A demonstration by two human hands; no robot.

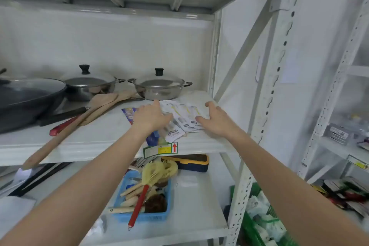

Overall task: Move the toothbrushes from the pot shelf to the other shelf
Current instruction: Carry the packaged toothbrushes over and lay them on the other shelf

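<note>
– How far was the task at that moment?

– I think it was only at the start. The toothbrushes [184, 118], a small pile of white sachets, lay on the pot shelf [95, 138], just in front of the right steel pot [159, 89].

– And the hands?

– The left hand [149, 118] was open, palm down, resting over the left side of the pile. The right hand [214, 120] was open too, its fingers touching the right edge. Neither one gripped anything yet.

– So nothing was moved?

– As far as I could see, no. The other shelf [339, 146] stood to the right, and I could not tell if any sachet was there.
</note>
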